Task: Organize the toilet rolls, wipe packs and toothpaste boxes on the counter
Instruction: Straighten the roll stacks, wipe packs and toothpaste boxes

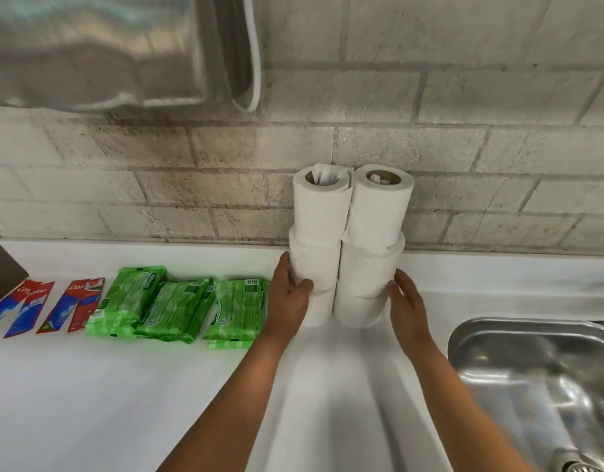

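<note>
Two bare forearms reach in from the near edge of the white worktop toward its back edge. The left hand is cupped against the left side of the left stack of toilet rolls, fingers loosely curled with the thumb pressing the seam between the lowest and middle rolls; it braces the stack rather than closing around it. The right hand is spread flat, fingers straight and together, its palm facing the right stack of toilet rolls at the level of the lowest roll; whether the palm touches the paper or sits just beside it cannot be told. Each stack is three rolls high, the two stacks touching one another and standing upright by the brick wall at the back edge. At the right edge of the worktop a steel sink is let in, near the right forearm. Left of the left hand, three green wipe packs lie in a row, the rightmost just beside that hand, some overlapping their neighbours. Further left lie red and blue toothpaste boxes, running toward the left edge. Above them, on the wall, hangs a steel dispenser with a white cord beside it.
</note>
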